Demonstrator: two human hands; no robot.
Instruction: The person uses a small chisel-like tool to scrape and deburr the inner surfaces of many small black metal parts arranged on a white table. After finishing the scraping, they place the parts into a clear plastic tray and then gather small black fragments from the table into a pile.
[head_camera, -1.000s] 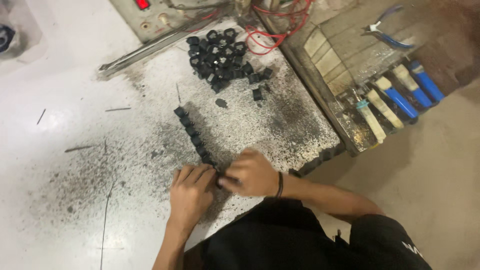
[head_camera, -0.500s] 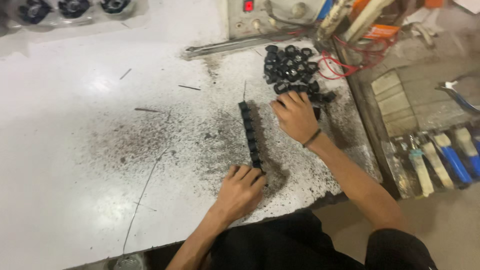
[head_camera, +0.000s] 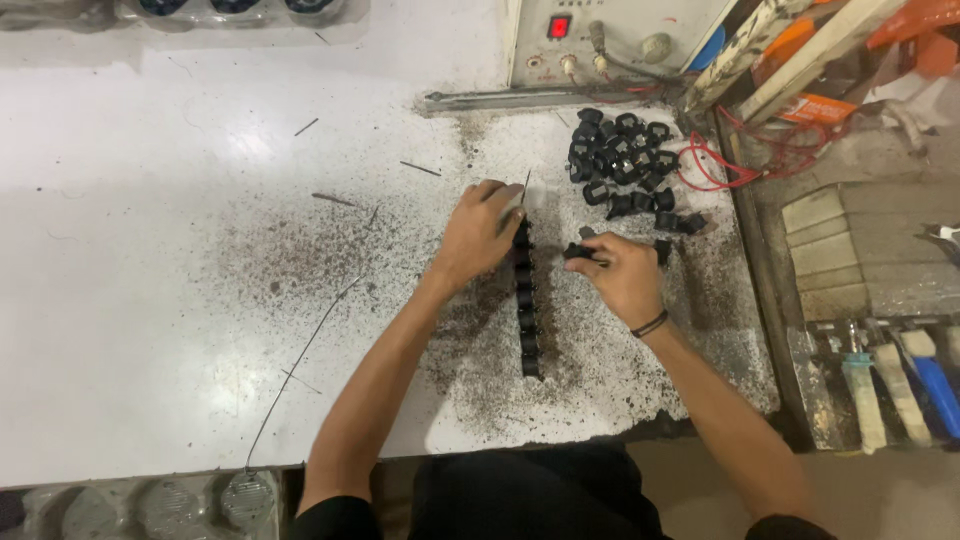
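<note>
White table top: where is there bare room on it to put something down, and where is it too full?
The white table top is bare left of the left hand, apart from thin wires. It is crowded between the row of black ring parts, the right hand and the heap of black ring parts by the red wire.

Under both hands the white table (head_camera: 150, 250) looks smooth and faintly glossy, peppered with dark gritty filings. The row of black parts (head_camera: 526, 300) beside the left hand (head_camera: 475, 235) looks matt, like plastic or rubber.
</note>
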